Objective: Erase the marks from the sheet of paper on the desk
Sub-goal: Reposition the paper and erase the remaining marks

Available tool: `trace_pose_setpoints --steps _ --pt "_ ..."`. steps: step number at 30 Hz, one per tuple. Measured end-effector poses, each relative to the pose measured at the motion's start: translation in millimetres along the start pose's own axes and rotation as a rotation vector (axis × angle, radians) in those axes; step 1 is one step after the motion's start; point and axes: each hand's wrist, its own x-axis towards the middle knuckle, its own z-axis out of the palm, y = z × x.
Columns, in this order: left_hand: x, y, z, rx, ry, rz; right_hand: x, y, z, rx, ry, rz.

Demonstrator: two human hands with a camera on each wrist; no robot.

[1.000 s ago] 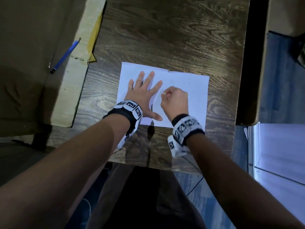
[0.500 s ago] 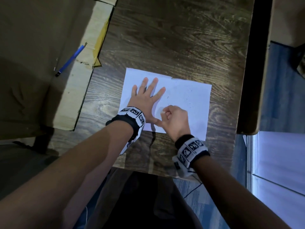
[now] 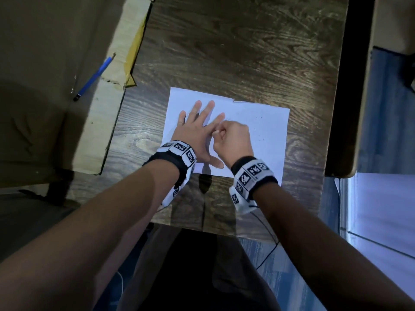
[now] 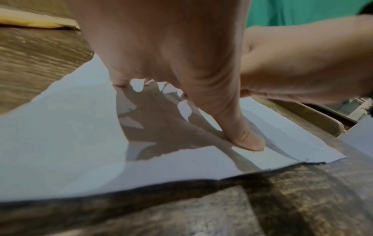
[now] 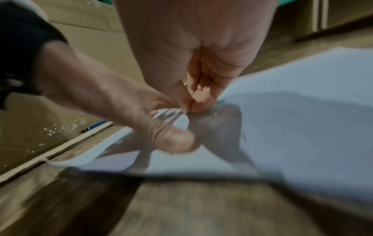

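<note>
The white rectangular sheet of paper (image 3: 267, 135) lies on your dark wooden counter (image 3: 235, 52), left hand (image 3: 197, 133) splayed flat, while your fisted right hand (image 3: 233, 140), contents hidden, has rubbed back up beside the left fingers.

Wooden desk (image 3: 235, 52) — paper sheet (image 3: 265, 131) atop

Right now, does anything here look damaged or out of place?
Yes. The sheet of paper has an uneven far edge with a small notch, as if torn. A blue pen lies off the desk on cardboard.
</note>
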Motion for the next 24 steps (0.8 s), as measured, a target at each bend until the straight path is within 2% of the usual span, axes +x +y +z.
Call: trace_pose_setpoints --steps 2,6,10,12,15,17,20,22,24 --pt "0 0 2 -0.015 0.011 0.004 -15 4 4 0.033 0.019 0.029" --pt "0 -1 4 0.008 0.033 -0.004 -32 7 0 0.007 -0.071 0.029" --pt "3 -2 5 -0.017 0.026 -0.004 2 1 -2 0.006 0.034 0.013" --pt "2 -2 7 -0.008 0.025 0.0 -8 5 3 0.026 0.046 0.036" --pt "2 -3 7 -0.001 0.044 0.007 -36 9 0 0.018 -0.054 0.029" --pt "2 -3 8 -0.001 0.043 0.0 -25 5 -4 -0.012 -0.073 0.014" --pt "2 -1 5 -0.013 0.023 -0.002 4 3 -1 0.001 0.024 0.024" --pt "2 -1 6 -0.009 0.028 0.004 -8 5 3 0.011 0.033 0.034" --pt "2 -3 6 0.007 0.04 0.006 -31 7 2 0.014 -0.026 0.022"
